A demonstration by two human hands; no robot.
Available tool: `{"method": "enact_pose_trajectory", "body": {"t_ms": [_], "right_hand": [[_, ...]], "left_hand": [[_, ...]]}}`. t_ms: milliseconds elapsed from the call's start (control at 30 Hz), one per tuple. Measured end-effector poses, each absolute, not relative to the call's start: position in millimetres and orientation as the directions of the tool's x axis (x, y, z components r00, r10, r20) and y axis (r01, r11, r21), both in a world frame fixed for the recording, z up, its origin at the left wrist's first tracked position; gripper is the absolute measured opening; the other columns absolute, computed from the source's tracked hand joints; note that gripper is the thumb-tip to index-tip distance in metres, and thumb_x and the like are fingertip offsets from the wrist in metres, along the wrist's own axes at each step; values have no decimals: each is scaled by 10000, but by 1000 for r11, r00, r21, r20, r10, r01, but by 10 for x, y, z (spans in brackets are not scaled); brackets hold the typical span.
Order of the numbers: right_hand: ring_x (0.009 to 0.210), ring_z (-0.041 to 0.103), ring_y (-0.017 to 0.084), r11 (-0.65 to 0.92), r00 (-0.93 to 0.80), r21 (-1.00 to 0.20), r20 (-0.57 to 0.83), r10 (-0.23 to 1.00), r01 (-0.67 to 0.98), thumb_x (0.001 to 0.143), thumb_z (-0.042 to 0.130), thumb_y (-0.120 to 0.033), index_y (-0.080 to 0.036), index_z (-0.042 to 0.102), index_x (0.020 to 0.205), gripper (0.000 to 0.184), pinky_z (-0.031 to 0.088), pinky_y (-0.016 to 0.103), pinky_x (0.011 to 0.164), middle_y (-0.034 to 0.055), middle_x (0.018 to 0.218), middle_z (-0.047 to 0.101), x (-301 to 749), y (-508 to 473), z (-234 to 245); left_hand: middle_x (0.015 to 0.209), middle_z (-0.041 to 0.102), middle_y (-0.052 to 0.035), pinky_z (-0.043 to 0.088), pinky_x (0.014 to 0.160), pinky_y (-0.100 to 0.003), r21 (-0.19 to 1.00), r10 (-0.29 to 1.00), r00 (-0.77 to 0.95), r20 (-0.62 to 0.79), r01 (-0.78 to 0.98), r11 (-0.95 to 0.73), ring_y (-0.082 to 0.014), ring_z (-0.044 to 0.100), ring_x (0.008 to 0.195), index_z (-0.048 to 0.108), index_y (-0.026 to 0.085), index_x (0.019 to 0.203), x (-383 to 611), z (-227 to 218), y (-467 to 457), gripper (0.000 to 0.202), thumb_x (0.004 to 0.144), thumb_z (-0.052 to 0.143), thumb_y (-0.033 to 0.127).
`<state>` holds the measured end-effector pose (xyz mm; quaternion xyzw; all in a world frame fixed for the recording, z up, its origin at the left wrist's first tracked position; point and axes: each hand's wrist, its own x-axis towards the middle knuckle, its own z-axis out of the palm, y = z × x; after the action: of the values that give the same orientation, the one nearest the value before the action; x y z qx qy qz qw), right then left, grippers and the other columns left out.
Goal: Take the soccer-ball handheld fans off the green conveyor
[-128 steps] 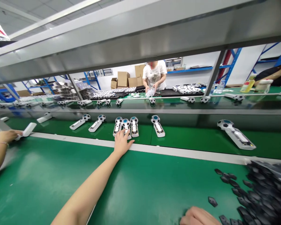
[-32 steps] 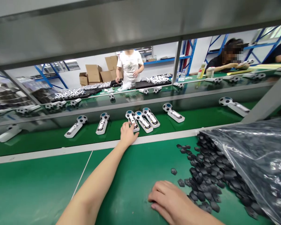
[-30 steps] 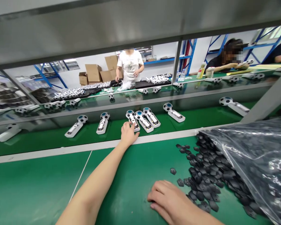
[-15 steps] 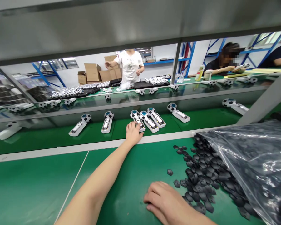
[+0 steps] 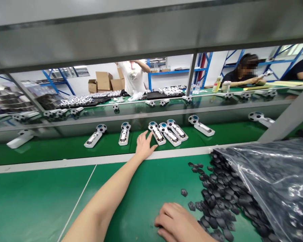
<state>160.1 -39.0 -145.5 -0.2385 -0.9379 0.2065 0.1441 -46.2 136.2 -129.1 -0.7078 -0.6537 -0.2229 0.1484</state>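
My left hand (image 5: 145, 146) lies at the belt's near edge with its fingers spread, just beside a white handheld unit with a football-patterned head (image 5: 156, 133). More such units lie on the green conveyor belt (image 5: 229, 132), their open backs facing up. My right hand (image 5: 176, 222) rests low on the green bench (image 5: 40, 201), partly cut off by the frame, at the left edge of a heap of small black rubber pieces (image 5: 217, 205). The heap spills from a clear plastic bag (image 5: 267, 181). Whether that hand holds a piece is hidden.
A grey steel beam (image 5: 116, 30) crosses the top of the view, and a strut (image 5: 288, 114) slants down at right. A person in white (image 5: 132, 77) stands beyond a second green line. Another person (image 5: 242, 75) sits at right. Cardboard boxes (image 5: 103, 80) and blue racks stand behind.
The units on the belt now sit further right of my left hand, whose fingers have spread. The person in white has turned away, and the whole view has shifted slightly.
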Motion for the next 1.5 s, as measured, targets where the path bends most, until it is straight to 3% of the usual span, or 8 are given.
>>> {"method": "enact_pose_trajectory", "body": {"t_ms": [167,267,633,1233,1500], "right_hand": [[762,507,149,808,-847,-462,194,495,366,820,498,-187,-237,533,912,109,341,252,643,11,846,559,1595,-364,-1507],[761,510,151,811,-849,-455,193,492,367,820,494,-183,-230,531,915,112,349,253,639,16,847,559,1602,-368,-1466],[778,517,155,800,-857,-463,147,493,381,825,482,-153,-235,520,921,131,369,252,661,20,870,561,1594,-379,-1373],[824,514,161,770,-851,-505,122,510,389,853,459,-177,-226,547,970,155,381,257,696,33,921,564,1618,-421,-1236],[805,515,157,783,-848,-478,134,513,399,834,458,-166,-221,558,947,161,375,256,686,32,898,569,1601,-423,-1243]], "left_hand": [[1231,413,-162,329,923,-484,157,786,-230,574,973,170,-340,336,1148,434,144,1252,-1138,-1273,1166,534,795,512,410],[1167,453,-154,374,857,-480,169,774,-291,563,957,237,-341,375,1098,504,173,1189,-1327,-1304,1138,455,793,519,397],[1157,453,-115,328,922,-417,64,852,-125,508,992,107,-286,362,1126,524,225,1153,-1169,-1294,1213,440,764,575,424],[1137,436,-134,343,890,-412,103,887,-62,458,995,17,-286,359,1100,474,152,1163,-646,-1286,1365,508,757,578,439],[1164,421,-126,354,901,-402,139,897,-26,441,990,-39,-280,345,1128,451,175,1173,-547,-1312,1421,502,758,579,427]]}}
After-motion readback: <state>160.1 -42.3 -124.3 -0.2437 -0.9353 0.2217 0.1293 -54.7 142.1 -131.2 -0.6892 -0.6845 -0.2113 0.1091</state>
